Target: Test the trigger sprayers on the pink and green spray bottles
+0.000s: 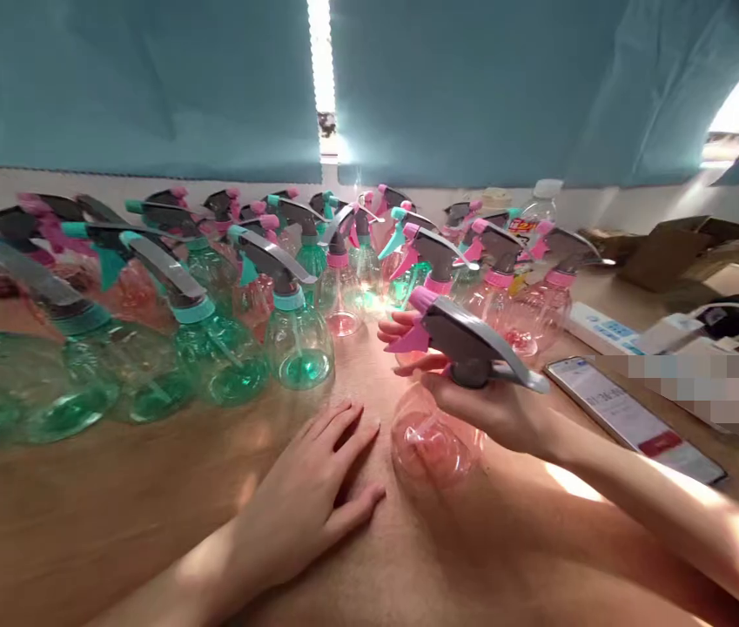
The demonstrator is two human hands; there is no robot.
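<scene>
My left hand point(323, 488) lies flat, palm down, on the wooden table, fingers a little apart and holding nothing. To its right is a clear pink spray bottle point(431, 444) with a grey spray head point(470, 340) and a pink nozzle and trigger. My right hand point(466, 396) is around this bottle's neck, just under the spray head. The thumb side crosses in front of the neck, and the fingertips reach out loosely to the left behind the trigger. The neck itself is hidden by the hand. The nearest green spray bottle point(300, 348) stands beyond my left hand.
Several green and pink spray bottles point(212, 357) crowd the left and back of the table point(114, 505). On the right lie a phone point(634, 418), a white power strip point(604, 331) with cables, and a cardboard box point(675, 252). A blue-green curtain point(147, 87) hangs behind.
</scene>
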